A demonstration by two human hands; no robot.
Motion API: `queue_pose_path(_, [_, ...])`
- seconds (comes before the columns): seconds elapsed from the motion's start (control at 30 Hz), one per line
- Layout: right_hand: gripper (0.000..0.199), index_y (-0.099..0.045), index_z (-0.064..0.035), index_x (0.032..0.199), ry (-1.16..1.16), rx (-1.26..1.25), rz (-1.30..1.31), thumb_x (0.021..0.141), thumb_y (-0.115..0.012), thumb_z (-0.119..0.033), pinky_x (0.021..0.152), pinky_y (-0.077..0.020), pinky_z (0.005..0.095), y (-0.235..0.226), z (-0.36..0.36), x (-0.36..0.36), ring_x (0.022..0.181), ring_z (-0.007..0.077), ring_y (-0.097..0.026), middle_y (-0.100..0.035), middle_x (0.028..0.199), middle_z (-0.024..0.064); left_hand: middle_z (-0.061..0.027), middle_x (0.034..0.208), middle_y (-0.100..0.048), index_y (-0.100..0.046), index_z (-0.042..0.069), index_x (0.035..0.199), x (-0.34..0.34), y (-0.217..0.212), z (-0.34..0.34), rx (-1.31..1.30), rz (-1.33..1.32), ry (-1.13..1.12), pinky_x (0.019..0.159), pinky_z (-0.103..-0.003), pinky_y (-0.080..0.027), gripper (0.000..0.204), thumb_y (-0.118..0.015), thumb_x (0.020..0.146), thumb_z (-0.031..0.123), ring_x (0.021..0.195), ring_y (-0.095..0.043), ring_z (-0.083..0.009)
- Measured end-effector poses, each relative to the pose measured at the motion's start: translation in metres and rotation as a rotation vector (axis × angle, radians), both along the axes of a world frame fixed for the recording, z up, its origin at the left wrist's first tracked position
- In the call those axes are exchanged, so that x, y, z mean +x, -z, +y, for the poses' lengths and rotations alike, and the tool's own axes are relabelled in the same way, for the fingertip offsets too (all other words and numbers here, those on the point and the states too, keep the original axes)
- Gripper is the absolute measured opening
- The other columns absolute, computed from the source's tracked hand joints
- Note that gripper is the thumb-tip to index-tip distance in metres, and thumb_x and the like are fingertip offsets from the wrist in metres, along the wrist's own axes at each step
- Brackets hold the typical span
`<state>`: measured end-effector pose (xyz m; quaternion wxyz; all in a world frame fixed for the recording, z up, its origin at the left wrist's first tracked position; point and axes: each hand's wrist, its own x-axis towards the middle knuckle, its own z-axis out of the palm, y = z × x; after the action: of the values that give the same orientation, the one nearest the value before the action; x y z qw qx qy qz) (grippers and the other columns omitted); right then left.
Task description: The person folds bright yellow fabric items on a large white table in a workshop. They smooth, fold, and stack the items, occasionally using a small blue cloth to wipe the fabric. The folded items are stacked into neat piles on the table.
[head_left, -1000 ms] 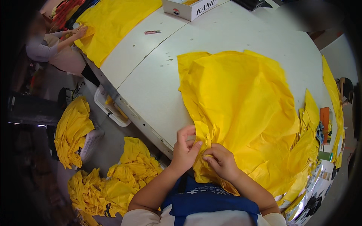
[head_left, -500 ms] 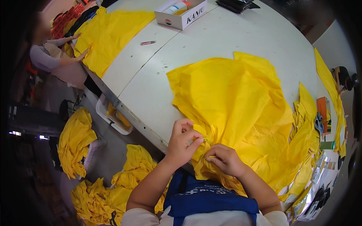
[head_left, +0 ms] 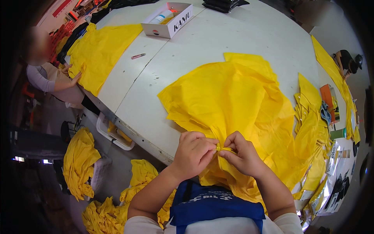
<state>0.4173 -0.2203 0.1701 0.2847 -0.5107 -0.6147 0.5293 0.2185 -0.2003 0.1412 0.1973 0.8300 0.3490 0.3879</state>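
Note:
A large yellow garment (head_left: 228,97) of thin fabric lies spread and wrinkled on the table before me. Near the table's front edge, a zipper (head_left: 219,160) runs down it. My left hand (head_left: 190,154) is closed, thumb and forefinger pinching the zipper's slider area from the left. From the right, my right hand (head_left: 243,156) pinches a narrow yellow strip of the zipper's edge. The fingertips of both hands nearly meet there, so the slider itself is mostly hidden.
Pink-handled thread snips (head_left: 138,56) and an open white box (head_left: 168,29) lie beyond. At the far left, a co-worker's hands touch another yellow piece (head_left: 105,50). Yellow piles fill the floor (head_left: 80,160) at left. More yellow pieces (head_left: 311,113) lie right.
My right hand has moved up to the level of the left, and the two now meet at the zipper. My view has shifted slightly. The co-worker's hands have drawn back a little.

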Motion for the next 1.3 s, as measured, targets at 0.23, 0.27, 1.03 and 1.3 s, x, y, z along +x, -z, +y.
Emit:
queue_pose_path(0.23, [0.024, -0.047, -0.0014, 0.095, -0.053, 0.016, -0.055, 0.086, -0.066, -0.014, 0.064, -0.0488, 0.0298, -0.006, -0.002, 0.005, 0.070, 0.0216, -0.063, -0.062, 0.078, 0.0145, -0.0009, 0.098, -0.069, -0.060, 0.011, 0.085, 0.001, -0.002, -0.004, 0.004, -0.005, -0.001, 0.080, -0.036, -0.037, 0.017, -0.069, 0.071, 0.004, 0.085, -0.055, -0.0231])
queue_pose_path(0.27, [0.024, -0.047, -0.0015, 0.095, -0.050, 0.011, -0.052, 0.086, -0.066, -0.014, 0.064, -0.0488, 0.0299, -0.006, -0.003, 0.005, 0.069, 0.0217, -0.063, -0.062, 0.077, 0.0145, -0.0006, 0.097, -0.069, -0.060, 0.011, 0.084, 0.001, -0.004, -0.005, 0.015, 0.003, 0.003, 0.080, -0.036, -0.037, 0.017, -0.069, 0.071, 0.004, 0.085, -0.054, -0.0230])
queue_pose_path(1.03, [0.054, -0.047, -0.0017, 0.124, 0.724, 0.650, -0.667, 0.082, -0.069, -0.027, 0.096, -0.0392, 0.0431, 0.049, -0.063, 0.135, 0.110, 0.0361, -0.051, -0.054, 0.118, 0.0198, -0.0111, 0.073, -0.058, -0.062, 0.006, 0.075, 0.012, -0.003, 0.015, -0.303, 0.636, 0.291, 0.106, -0.047, -0.030, 0.023, -0.069, 0.080, 0.027, 0.085, -0.058, -0.0296])
queue_pose_path(1.3, [0.061, -0.051, 0.0072, 0.122, 1.200, -0.483, -0.364, 0.082, -0.068, -0.035, 0.079, -0.0493, 0.0324, 0.080, -0.208, 0.280, 0.105, 0.0234, -0.055, -0.056, 0.118, 0.0181, -0.0062, 0.097, -0.061, -0.056, -0.005, 0.110, -0.118, -0.006, 0.035, -0.524, -0.484, -0.083, 0.077, -0.029, -0.047, 0.029, -0.054, 0.094, 0.019, 0.087, -0.057, -0.0150])
